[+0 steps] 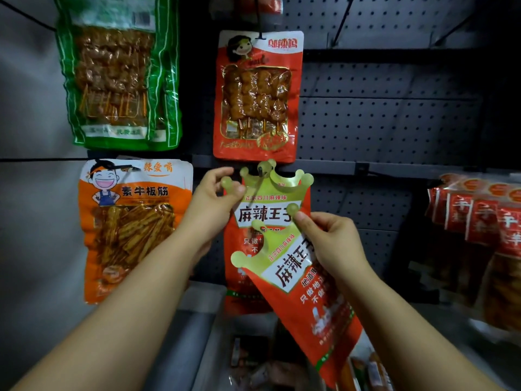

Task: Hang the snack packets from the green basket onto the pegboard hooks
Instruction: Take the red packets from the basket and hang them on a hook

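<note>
A red snack packet with a gold crown top [270, 201] hangs on a black pegboard hook [260, 174] in the middle of the dark pegboard [380, 131]. My left hand [217, 198] pinches one crown point at that packet's upper left. My right hand [329, 241] grips a second identical crown packet [304, 300] by its upper right edge; it is tilted and overlaps the front of the hanging one, below the hook. The green basket is not clearly visible.
Hung packets surround the spot: a green one [118, 74] upper left, an orange one [132, 227] at left, a red skewer packet [256, 97] directly above. Several red packets [479, 235] hang at right. More packets lie blurred in a container [253, 359] below.
</note>
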